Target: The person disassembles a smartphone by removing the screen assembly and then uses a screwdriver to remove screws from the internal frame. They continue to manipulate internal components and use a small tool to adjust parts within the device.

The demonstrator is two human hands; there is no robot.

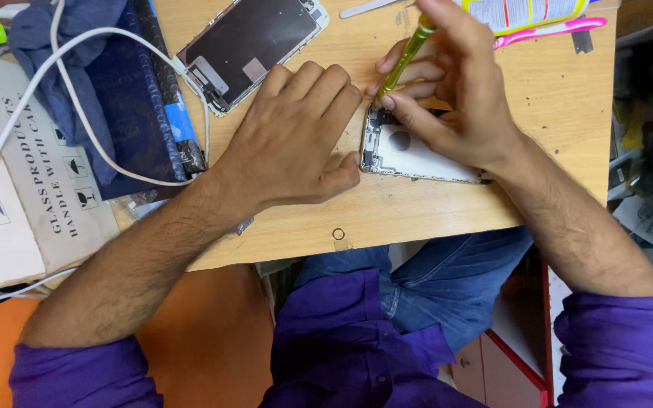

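**Two hands over an opened phone body**

We look down at a wooden bench (553, 98). Near its middle lies an opened white phone body (417, 155), inner parts facing up. Our left hand (292, 140) rests flat beside it, fingers curled and close together, thumb touching the body's left edge; it grips nothing that we can see. Our right hand (455, 91) pinches a slim yellow-green screwdriver (406, 54) between thumb and fingers, tilted, its lower end pointing at the top left corner of the phone body. The tip itself is hidden behind the fingers, so we cannot tell whether it touches a part. The right wrist covers the body's far end.

Further back lies a detached phone screen panel (247, 41), dark side up, well apart from the hands. To the left, a white cable (96, 36) loops over a dark blue cloth (126, 98), beside a pale cardboard box (17, 189) cut off by the frame. A small dark ring (338, 234) sits near the bench's front edge. At the top edge, a pink tool (549, 30) and what may be a metal pry tool (368, 7) are partly cut off.
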